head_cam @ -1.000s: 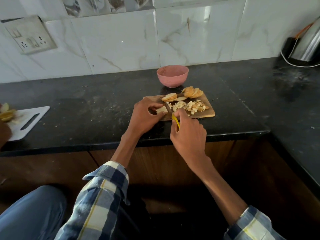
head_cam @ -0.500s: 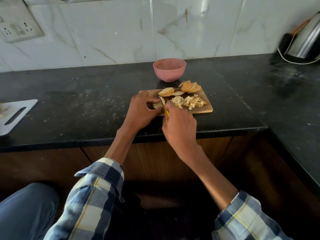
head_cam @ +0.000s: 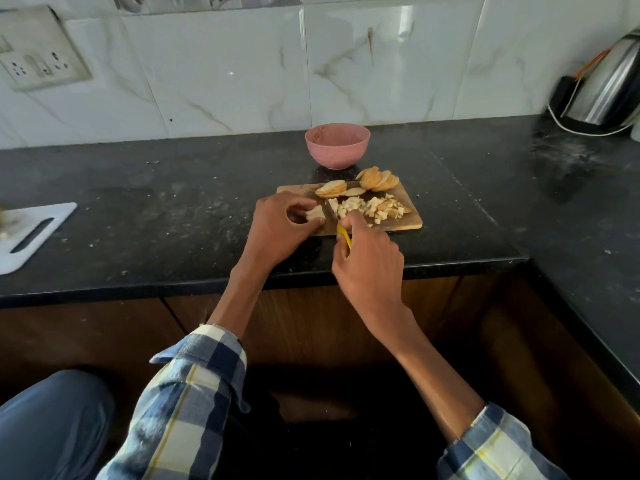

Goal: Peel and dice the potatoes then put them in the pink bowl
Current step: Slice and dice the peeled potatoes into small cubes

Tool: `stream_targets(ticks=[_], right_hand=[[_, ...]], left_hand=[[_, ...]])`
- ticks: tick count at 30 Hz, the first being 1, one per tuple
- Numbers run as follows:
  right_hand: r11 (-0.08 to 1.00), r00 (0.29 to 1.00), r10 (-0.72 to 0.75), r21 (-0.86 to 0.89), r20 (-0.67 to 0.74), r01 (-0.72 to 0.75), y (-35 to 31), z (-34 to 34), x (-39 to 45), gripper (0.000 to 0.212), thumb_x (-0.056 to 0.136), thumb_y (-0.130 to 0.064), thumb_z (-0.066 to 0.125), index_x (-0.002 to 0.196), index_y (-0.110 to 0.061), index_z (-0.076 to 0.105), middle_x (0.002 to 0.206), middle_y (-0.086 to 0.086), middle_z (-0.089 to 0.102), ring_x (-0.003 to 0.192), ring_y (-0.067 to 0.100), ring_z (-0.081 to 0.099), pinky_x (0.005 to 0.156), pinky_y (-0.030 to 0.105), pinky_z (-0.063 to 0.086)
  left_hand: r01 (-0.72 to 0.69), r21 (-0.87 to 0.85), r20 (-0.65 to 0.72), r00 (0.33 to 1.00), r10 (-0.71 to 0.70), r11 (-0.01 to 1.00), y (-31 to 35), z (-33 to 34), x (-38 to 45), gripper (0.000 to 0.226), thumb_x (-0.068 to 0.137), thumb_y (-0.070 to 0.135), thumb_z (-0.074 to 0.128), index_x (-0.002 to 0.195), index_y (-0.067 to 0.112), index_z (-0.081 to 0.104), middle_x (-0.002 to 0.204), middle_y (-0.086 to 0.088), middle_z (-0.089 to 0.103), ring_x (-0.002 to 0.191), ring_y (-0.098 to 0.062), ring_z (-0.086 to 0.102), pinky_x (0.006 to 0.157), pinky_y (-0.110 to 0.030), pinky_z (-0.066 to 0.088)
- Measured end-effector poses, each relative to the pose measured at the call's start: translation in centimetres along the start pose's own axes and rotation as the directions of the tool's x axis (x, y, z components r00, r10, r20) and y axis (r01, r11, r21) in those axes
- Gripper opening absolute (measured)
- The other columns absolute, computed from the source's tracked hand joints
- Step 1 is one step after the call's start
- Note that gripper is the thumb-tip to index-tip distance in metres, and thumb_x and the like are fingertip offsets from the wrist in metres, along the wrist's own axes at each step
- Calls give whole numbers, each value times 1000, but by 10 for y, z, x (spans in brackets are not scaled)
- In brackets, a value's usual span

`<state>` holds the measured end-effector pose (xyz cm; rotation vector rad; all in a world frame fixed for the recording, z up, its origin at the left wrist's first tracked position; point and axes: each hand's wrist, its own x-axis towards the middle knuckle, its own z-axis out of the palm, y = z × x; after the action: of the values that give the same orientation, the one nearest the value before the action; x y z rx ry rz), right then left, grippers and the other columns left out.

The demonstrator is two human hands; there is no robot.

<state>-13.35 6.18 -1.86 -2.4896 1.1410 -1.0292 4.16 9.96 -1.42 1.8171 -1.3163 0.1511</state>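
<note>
Pinching potato piece point(head_cam: 316, 213) w/ left hand point(head_cam: 277, 227), right hand point(head_cam: 369, 261) grip clamped on knife point(head_cam: 343, 234), wooden board point(head_cam: 410, 216)

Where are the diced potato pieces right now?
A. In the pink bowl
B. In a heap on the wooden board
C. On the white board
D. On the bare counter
B: the diced pieces lie heaped on the wooden board, in front of the pink bowl.

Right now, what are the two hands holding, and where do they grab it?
The left hand pinches a potato piece at its left end. The right hand grips the knife by its yellow handle.
</note>
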Motion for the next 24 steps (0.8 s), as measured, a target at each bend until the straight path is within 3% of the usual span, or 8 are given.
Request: stream_targets(ticks=[4, 8, 15, 19, 24], right_hand=[[999, 999, -41, 32, 4, 41, -1, 2, -1, 18, 100, -29, 63, 112, -29, 49, 76, -9, 59, 67, 10, 59, 60, 34, 53], [998, 999, -37, 49, 19, 36, -4, 2, 2, 18, 100, -28, 62, 113, -28, 50, 78, -9, 59, 71, 12, 61, 65, 36, 53], [999, 998, 8, 33, 70, -10, -13, 4, 6, 18, 99, -25, 63, 114, -27, 53, 92, -3, 67, 87, 22, 68, 72, 39, 52], [1000, 994, -8, -29, 105, 11, -21, 4, 8, 33, 95, -22, 69, 123, -24, 53, 101, 1, 68, 95, 24, 68, 75, 39, 51], [999, 994, -21, -45, 108, 26, -16, 0, -3, 36, 98, -23, 66, 130, -25, 50, 107, 4, 69, 98, 27, 68, 76, 40, 49]], left_hand=[[12, 21, -15, 1000, -12, 1000, 0, -1, -1, 26, 86, 27, 85, 110, 18, 81, 104, 6, 78, 91, -1, 68, 86, -21, 56], [-4, 16, -12, 1000, 4, 1000, 2, 0, 0, 21, 87, 24, 84, 106, 17, 82, 103, 6, 78, 90, -2, 68, 92, -32, 58], [-14, -13, 1, 1000, 14, 1000, -2, 1, 1, 8, 86, 22, 82, 93, 18, 83, 90, 6, 77, 83, -12, 69, 83, -42, 59], [-17, -28, -7, 1000, 17, 999, -5, 2, 2, 2, 85, 22, 82, 87, 20, 83, 84, 7, 76, 79, -14, 68, 77, -44, 58], [-15, -33, 9, 1000, 15, 999, -6, 3, 2, 5, 85, 22, 83, 90, 22, 83, 87, 10, 75, 81, -11, 68, 78, -40, 58]])
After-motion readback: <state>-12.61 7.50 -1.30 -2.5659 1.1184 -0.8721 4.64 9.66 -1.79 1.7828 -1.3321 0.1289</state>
